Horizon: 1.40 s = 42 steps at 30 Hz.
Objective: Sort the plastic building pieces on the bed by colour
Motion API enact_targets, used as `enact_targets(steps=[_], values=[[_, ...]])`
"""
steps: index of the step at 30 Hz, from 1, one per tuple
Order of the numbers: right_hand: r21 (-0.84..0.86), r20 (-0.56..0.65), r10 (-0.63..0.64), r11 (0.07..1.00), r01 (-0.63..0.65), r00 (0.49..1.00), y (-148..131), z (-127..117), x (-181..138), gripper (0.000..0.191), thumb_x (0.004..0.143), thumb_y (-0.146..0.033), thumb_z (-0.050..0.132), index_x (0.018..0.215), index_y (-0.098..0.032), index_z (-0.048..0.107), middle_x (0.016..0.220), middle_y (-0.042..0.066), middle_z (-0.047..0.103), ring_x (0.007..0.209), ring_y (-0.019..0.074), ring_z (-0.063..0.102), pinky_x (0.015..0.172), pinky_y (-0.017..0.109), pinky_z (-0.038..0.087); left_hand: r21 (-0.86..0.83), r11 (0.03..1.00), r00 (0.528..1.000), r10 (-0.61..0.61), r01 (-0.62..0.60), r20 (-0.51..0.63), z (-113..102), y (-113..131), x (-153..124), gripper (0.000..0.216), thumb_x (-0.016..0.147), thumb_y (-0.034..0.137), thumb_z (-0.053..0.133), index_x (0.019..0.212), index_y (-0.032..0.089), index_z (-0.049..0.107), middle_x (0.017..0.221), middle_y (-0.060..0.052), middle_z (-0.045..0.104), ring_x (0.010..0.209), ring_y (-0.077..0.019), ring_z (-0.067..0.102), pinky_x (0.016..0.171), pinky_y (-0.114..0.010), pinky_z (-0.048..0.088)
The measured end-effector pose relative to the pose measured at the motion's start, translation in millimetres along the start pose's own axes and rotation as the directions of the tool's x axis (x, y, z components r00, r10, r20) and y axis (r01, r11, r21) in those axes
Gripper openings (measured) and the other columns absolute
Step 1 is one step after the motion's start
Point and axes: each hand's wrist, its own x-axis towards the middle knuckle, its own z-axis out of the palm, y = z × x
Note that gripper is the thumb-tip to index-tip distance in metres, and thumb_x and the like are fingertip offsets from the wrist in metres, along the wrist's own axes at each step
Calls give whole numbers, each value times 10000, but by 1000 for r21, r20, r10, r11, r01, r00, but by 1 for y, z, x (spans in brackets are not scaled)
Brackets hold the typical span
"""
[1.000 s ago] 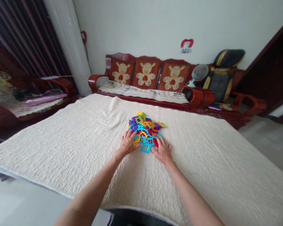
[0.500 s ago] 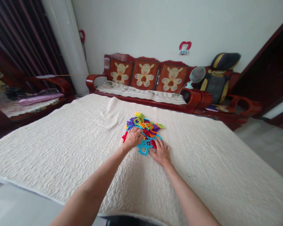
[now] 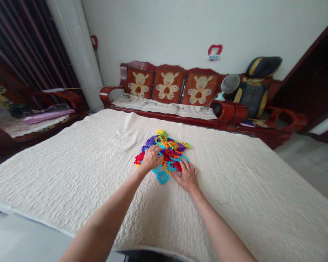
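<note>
A heap of colourful plastic interlocking pieces (image 3: 169, 154) in blue, red, purple, orange, green and yellow lies on a cream quilted cover. My left hand (image 3: 152, 157) rests over the heap's left side, its fingers bent downward and loosely apart; their tips are partly hidden. Beside its wrist, a blue square piece (image 3: 163, 177) sticks out at the near edge. Several red pieces (image 3: 140, 158) lie just left of this hand. My right hand (image 3: 188, 174) lies palm down at the near right edge, fingers spread and touching the blue and red pieces.
The quilted cover (image 3: 71, 163) spreads over a wide table. Beyond it stands a wooden sofa (image 3: 164, 115) with bear-patterned cushions. A small fan (image 3: 229, 85) and a black and yellow seat (image 3: 253, 96) are at the right. Another wooden chair (image 3: 71, 95) stands at the left.
My left hand has shifted slightly left, and pieces under it have spread left and toward me. The blue square piece has moved a little left and nearer. My right hand has barely moved.
</note>
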Motion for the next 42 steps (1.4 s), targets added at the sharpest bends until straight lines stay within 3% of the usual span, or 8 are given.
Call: enact_targets(steps=[4, 9, 17, 23, 26, 29, 38, 42], values=[[9, -9, -4, 1000, 4, 1000, 1, 0, 0, 615, 929, -551, 502, 1462, -246, 507, 1573, 131, 443, 1378, 367, 395, 1053, 576, 329, 64, 992, 991, 102, -107, 88, 10, 27, 3, 420, 918, 284, 545, 1331, 264, 624, 1455, -103, 562, 1367, -333, 460, 1087, -560, 425], [17, -44, -24, 1000, 25, 999, 1, 1, -1, 599, 928, -527, 514, 1450, -233, 517, 1547, 133, 477, 1356, 357, 418, 1051, 568, 334, 154, 985, 977, 47, -81, 209, 12, 28, 0, 384, 951, 301, 506, 1310, 269, 638, 1520, -94, 505, 1347, -358, 457, 1050, -619, 434], [17, -29, -16, 1000, 16, 999, 1, 1, 0, 606, 934, -522, 499, 1457, -215, 507, 1556, 143, 464, 1374, 361, 406, 1053, 583, 325, 182, 983, 981, -46, 11, 187, -3, 2, -9, 372, 972, 318, 471, 1300, 272, 640, 1519, -76, 512, 1323, -329, 485, 1052, -572, 447], [23, -16, -3, 1000, 3, 1000, -1, -2, 0, 606, 939, -520, 493, 1465, -217, 499, 1566, 138, 450, 1387, 345, 392, 1064, 557, 319, 225, 972, 981, -112, 75, 155, -8, 3, -14, 328, 985, 322, 450, 1181, 240, 699, 1455, -86, 565, 1292, -315, 513, 1042, -523, 464], [22, -9, -3, 1000, 3, 1000, -2, -4, 0, 611, 937, -527, 497, 1465, -218, 500, 1558, 138, 454, 1377, 341, 400, 1058, 543, 323, 206, 979, 989, -42, 13, 140, -8, 8, -17, 339, 996, 314, 434, 1218, 246, 681, 1429, -83, 583, 1314, -292, 493, 1052, -496, 462], [32, -8, -4, 999, 4, 1000, -2, -4, 0, 605, 937, -531, 497, 1458, -224, 509, 1554, 139, 459, 1369, 345, 405, 1053, 543, 323, 201, 974, 979, 60, -100, 196, -5, 10, -19, 348, 999, 315, 435, 1244, 254, 674, 1436, -88, 578, 1363, -297, 445, 1059, -505, 454], [53, -15, 1, 999, 0, 1000, -2, -3, -1, 610, 930, -503, 521, 1455, -191, 505, 1565, 146, 453, 1382, 357, 407, 1067, 572, 314, 148, 988, 994, 27, -43, 111, 10, 18, -25, 365, 989, 320, 476, 1282, 215, 666, 1455, -114, 573, 1387, -318, 452, 1116, -520, 406], [45, -44, -13, 999, 15, 999, 0, -1, -2, 587, 930, -486, 526, 1443, -202, 514, 1545, 150, 475, 1366, 351, 431, 1054, 560, 326, 70, 995, 996, 67, -72, 65, 19, 26, -24, 288, 956, 298, 541, 1161, 209, 723, 1375, -117, 633, 1335, -314, 519, 1108, -503, 423]])
